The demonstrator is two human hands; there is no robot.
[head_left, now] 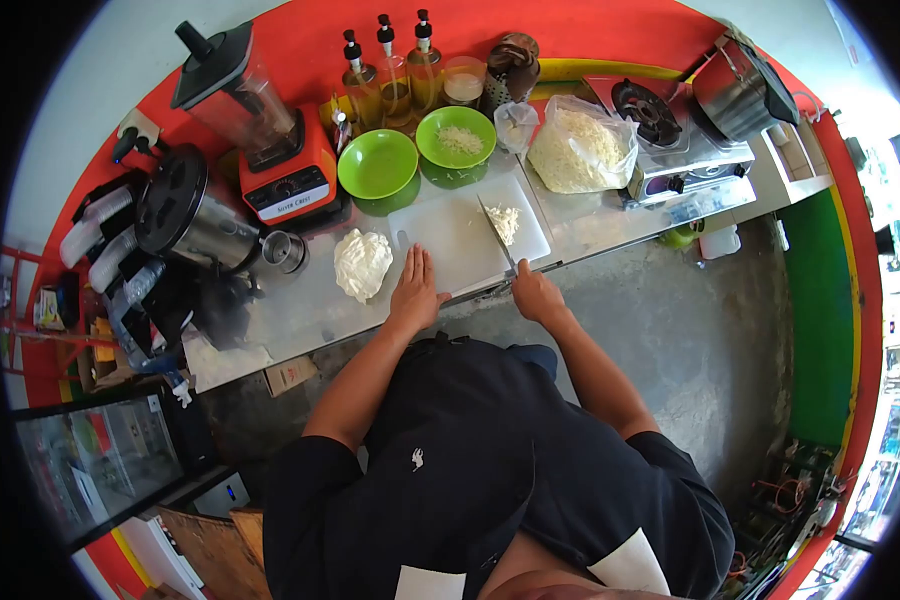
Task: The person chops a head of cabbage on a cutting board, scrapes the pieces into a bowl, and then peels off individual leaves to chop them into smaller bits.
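Note:
A white cutting board (450,240) lies on the steel counter. My left hand (417,290) rests flat at the board's left front edge, fingers stretched out and holding nothing. In my right hand (536,291) is the handle of a knife (495,230), whose blade points away from me over the board. Chopped pale food (507,224) lies beside the blade on the board's right part. To the left of the board sits a white bundle (362,264) that looks like a crumpled plastic bag.
Behind the board stand an empty green bowl (378,165) and a green bowl with shreds (456,138). A bag of pale shreds (583,148) and a gas stove (685,170) are at the right. A red blender (287,175) and steel pot (205,220) stand left.

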